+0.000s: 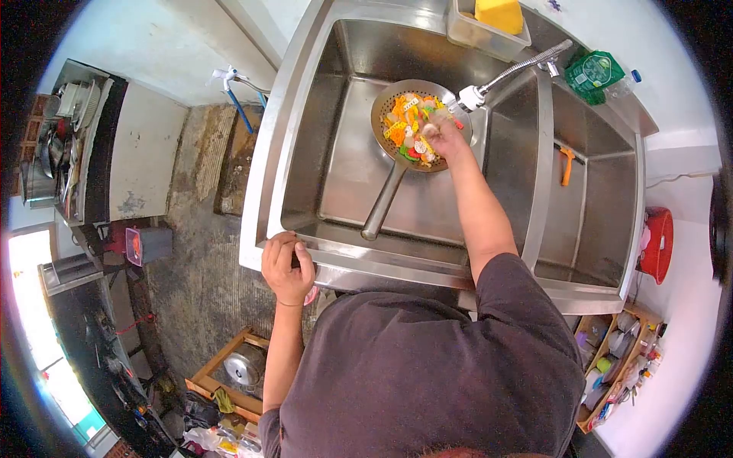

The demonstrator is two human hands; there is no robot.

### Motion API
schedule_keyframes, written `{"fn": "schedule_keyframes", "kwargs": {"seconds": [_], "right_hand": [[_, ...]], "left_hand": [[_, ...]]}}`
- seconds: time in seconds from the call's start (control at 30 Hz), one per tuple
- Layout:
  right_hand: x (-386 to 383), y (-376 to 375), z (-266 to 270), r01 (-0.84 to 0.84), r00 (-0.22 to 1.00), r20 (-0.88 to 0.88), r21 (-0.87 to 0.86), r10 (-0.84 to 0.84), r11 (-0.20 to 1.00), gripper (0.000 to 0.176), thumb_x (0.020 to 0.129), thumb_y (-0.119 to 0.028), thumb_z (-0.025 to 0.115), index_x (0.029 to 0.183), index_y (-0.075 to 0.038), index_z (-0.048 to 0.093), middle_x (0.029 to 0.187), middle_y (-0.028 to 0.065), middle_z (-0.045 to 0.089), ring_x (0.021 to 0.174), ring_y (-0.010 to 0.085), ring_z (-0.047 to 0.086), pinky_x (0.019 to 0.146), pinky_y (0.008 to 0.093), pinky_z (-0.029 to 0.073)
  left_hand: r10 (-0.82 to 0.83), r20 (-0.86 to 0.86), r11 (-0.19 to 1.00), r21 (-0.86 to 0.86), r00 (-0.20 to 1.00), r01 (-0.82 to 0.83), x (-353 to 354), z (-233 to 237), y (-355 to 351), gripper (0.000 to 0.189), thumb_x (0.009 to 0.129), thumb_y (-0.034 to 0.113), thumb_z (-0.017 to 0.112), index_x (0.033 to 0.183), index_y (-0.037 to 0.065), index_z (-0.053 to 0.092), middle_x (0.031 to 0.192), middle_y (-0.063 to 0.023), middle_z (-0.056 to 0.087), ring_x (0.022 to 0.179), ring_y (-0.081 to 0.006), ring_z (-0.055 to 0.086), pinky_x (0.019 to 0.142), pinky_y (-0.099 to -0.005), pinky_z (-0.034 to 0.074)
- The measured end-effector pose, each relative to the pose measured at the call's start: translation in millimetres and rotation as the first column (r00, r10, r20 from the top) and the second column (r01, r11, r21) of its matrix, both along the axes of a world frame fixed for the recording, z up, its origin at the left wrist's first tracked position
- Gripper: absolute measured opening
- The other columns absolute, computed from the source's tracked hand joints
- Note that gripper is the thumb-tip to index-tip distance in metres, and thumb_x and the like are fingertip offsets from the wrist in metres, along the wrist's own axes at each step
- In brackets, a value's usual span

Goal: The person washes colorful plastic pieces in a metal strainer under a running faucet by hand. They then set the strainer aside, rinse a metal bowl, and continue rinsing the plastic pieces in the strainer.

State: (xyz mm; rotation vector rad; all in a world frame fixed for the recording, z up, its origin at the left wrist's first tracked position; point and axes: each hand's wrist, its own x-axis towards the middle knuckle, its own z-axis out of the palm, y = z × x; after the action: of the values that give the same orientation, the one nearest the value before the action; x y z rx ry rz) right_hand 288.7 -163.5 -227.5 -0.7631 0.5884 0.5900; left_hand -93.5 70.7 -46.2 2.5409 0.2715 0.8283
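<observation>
Step in hand: we judge it to be washing the chopped vegetables (410, 128) by hand in the strainer (391, 103), which lies in the left basin of the sink (359, 253), bowl toward the sink's back wall
Right hand: our right hand (441, 137) is in the bowl on the pieces, just under the tap (510, 74); it is blurred, so we cannot tell if the fingers are spread or bunched
Left hand: our left hand (286, 267) has its fingers curled over the sink's front rim
Next move calls for: gentle turning, we think, since nothing steadies the handle
</observation>
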Motion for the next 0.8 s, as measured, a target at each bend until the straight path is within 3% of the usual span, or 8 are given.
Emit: {"fn": "schedule_keyframes", "kwargs": {"seconds": [0.13, 0.23, 0.33, 0.4, 0.53, 0.63, 0.7, 0.8], "right_hand": [[3, -2, -8, -0.010, 0.998, -0.056, 0.021, 0.012, 1.000, 0.019, 0.095, -0.010, 0.064, 0.108, -0.008, 0.051, 0.085, 0.0082, 0.056, 0.062, 0.0164, 0.055, 0.038, 0.0197, 0.032], [4, -10, -16, -0.165, 0.984, 0.069, -0.033, 0.167, 0.986, 0.017, 0.098, -0.019, 0.063, 0.104, -0.010, 0.050, 0.078, 0.0052, 0.054, 0.057, 0.0132, 0.051, 0.037, 0.0202, 0.028], [1, -10, -9, -0.213, 0.977, 0.011, 0.107, 0.213, 0.971, 0.022, 0.100, -0.032, 0.059, 0.097, -0.012, 0.050, 0.072, 0.0021, 0.052, 0.050, 0.0107, 0.045, 0.036, 0.0204, 0.025], [-4, -6, -4, -0.106, 0.994, 0.029, -0.054, 0.108, 0.993, 0.031, 0.101, -0.042, 0.055, 0.092, -0.013, 0.051, 0.067, -0.0009, 0.049, 0.047, 0.0094, 0.039, 0.037, 0.0205, 0.024], [5, -5, -15, -0.151, 0.987, 0.037, -0.116, 0.156, 0.982, 0.031, 0.102, -0.042, 0.053, 0.093, -0.012, 0.055, 0.074, 0.0019, 0.053, 0.051, 0.0101, 0.046, 0.037, 0.0203, 0.027], [8, 2, -16, -0.159, 0.987, -0.034, -0.248, 0.155, 0.956, 0.026, 0.103, -0.036, 0.052, 0.099, -0.012, 0.058, 0.083, 0.0043, 0.057, 0.057, 0.0123, 0.053, 0.042, 0.0221, 0.039], [5, 5, -16, -0.216, 0.939, 0.100, -0.575, 0.330, 0.789, 0.019, 0.103, -0.028, 0.053, 0.107, -0.011, 0.061, 0.092, 0.0057, 0.060, 0.069, 0.0157, 0.059, 0.053, 0.0259, 0.050], [8, 5, -12, -0.260, 0.872, 0.147, -0.671, 0.468, 0.694, 0.019, 0.101, -0.022, 0.053, 0.113, -0.010, 0.062, 0.098, 0.0041, 0.063, 0.082, 0.0167, 0.062, 0.065, 0.0295, 0.055]], "left_hand": [[0.007, -0.014, 1.000, -0.004, 1.000, -0.007, 0, 1, -1, 0.003, 0.082, 0.000, 0.058, 0.080, 0.002, 0.059, 0.089, -0.0131, 0.064, 0.084, -0.0318, 0.063, 0.074, -0.0406, 0.049], [0.009, -0.017, 1.000, -0.004, 1.000, -0.009, 0, 0, 0, 0.003, 0.082, 0.000, 0.058, 0.079, 0.002, 0.058, 0.088, -0.0128, 0.064, 0.083, -0.0318, 0.063, 0.074, -0.0406, 0.049], [0.002, -0.012, 1.000, -0.005, 1.000, -0.002, 1, 1, -1, 0.004, 0.082, -0.001, 0.058, 0.079, 0.001, 0.058, 0.086, -0.0129, 0.063, 0.083, -0.0318, 0.063, 0.073, -0.0405, 0.049], [-0.012, 0.003, 1.000, 0.003, 1.000, 0.012, 2, 2, -1, 0.005, 0.082, -0.001, 0.058, 0.078, 0.001, 0.057, 0.084, -0.0129, 0.063, 0.082, -0.0319, 0.064, 0.072, -0.0405, 0.049], [-0.004, 0.003, 1.000, 0.009, 1.000, 0.004, 2, 3, -2, 0.006, 0.083, -0.002, 0.057, 0.077, 0.001, 0.057, 0.083, -0.0130, 0.062, 0.082, -0.0320, 0.064, 0.072, -0.0406, 0.049], [-0.004, -0.002, 1.000, 0.001, 1.000, 0.004, 2, 3, -2, 0.005, 0.082, -0.002, 0.057, 0.078, 0.001, 0.057, 0.083, -0.0130, 0.063, 0.082, -0.0320, 0.064, 0.072, -0.0405, 0.049], [0.005, -0.004, 1.000, -0.001, 1.000, -0.005, 2, 2, -2, 0.005, 0.082, -0.001, 0.057, 0.078, 0.001, 0.058, 0.084, -0.0131, 0.063, 0.083, -0.0318, 0.064, 0.072, -0.0401, 0.049], [-0.001, -0.013, 1.000, 0.007, 1.000, 0.001, 1, 0, 0, 0.004, 0.082, -0.001, 0.058, 0.078, 0.002, 0.059, 0.085, -0.0129, 0.064, 0.083, -0.0315, 0.064, 0.073, -0.0397, 0.049]]}}
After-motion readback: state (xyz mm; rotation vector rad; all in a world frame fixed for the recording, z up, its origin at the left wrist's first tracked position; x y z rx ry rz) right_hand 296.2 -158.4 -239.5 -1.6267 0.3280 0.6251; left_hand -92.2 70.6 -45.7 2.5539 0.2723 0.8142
